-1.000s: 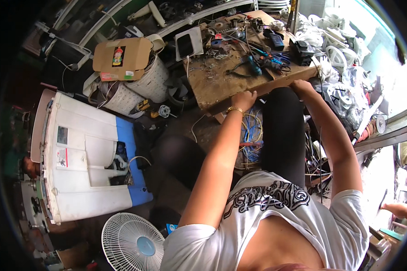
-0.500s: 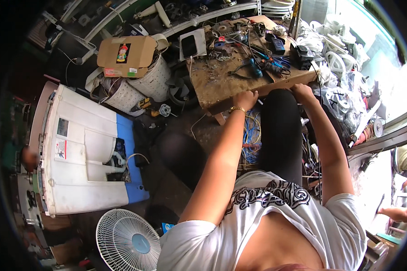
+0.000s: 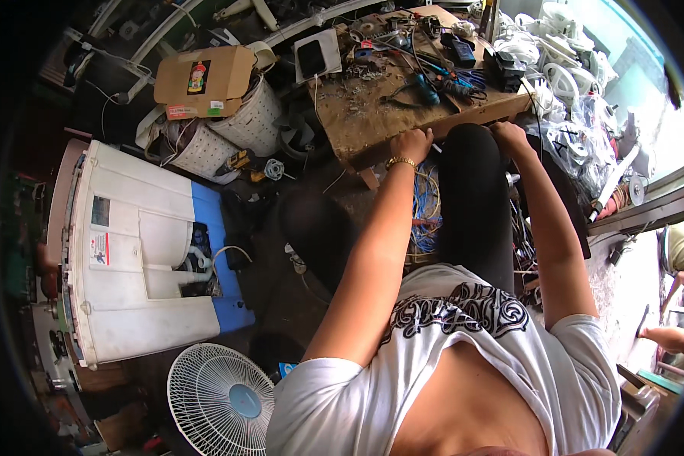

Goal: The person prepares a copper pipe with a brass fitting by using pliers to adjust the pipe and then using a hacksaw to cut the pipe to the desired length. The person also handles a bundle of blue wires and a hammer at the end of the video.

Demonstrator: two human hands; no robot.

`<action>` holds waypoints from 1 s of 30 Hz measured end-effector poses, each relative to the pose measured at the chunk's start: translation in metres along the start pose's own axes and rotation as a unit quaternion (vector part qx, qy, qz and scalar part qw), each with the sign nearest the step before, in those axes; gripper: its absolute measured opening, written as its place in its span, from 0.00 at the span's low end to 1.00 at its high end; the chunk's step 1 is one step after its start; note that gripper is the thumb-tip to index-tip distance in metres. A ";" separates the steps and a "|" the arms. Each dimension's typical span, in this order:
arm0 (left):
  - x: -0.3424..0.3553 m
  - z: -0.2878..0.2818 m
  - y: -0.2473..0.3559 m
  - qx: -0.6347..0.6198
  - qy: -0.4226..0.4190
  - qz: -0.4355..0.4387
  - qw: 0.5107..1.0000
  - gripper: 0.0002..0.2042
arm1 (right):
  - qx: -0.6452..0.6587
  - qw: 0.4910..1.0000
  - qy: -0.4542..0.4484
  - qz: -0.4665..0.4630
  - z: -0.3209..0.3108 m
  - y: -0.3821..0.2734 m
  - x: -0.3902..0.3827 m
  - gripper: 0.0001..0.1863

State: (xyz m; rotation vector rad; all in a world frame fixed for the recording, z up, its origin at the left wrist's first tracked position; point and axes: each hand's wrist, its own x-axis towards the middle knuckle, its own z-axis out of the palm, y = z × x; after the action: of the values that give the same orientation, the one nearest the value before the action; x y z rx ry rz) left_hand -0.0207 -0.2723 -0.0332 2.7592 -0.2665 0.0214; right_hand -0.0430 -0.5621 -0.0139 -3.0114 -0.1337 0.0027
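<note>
My left hand (image 3: 411, 144), with a gold bracelet at the wrist, is closed at the front board of the wooden worktable (image 3: 357, 125). Farther right, my right hand (image 3: 511, 137) is curled at that same front edge. Both sets of fingertips are partly hidden, and their exact grip is unclear. My dark-clad knee (image 3: 473, 152) rises between the hands. Closest to them on the tabletop lie pliers (image 3: 414, 97) with blue handles, a bundle of tools and cables, and dark scraps. Blue and yellow wires (image 3: 427, 209) show below my left hand.
Left of me stands a large white and blue plastic tub-like unit (image 3: 121, 304), with a fan (image 3: 220, 403) nearer. White baskets (image 3: 247, 125) and an open cardboard box (image 3: 205, 80) stand beyond. White fan parts and plastic bags (image 3: 577, 144) crowd the right. Another person's leg (image 3: 672, 338) shows far right.
The table and both hands sit slightly higher in the picture, as the whole view has shifted. Both hands stay closed at the table's front edge.
</note>
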 end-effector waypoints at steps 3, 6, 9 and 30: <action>-0.005 0.002 -0.004 0.016 0.010 -0.003 1.000 0.28 | 0.006 1.000 0.005 0.008 0.001 -0.008 -0.004 0.27; -0.001 0.002 0.001 -0.001 -0.006 0.006 1.000 0.30 | 0.004 1.000 -0.005 0.027 0.002 -0.002 -0.004 0.25; -0.007 0.002 0.000 0.013 0.000 0.003 1.000 0.31 | 0.001 0.999 -0.016 0.027 0.006 -0.003 -0.004 0.19; -0.008 -0.108 -0.001 -0.300 -0.251 0.153 0.907 0.26 | 0.343 0.912 -0.202 -0.097 -0.115 -0.014 -0.009 0.24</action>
State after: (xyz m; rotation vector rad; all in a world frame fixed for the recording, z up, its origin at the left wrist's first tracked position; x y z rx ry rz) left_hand -0.0260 -0.2312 0.0672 2.0408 -0.7065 -0.5935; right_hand -0.0524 -0.5633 0.1018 -2.2432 -0.3790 0.5358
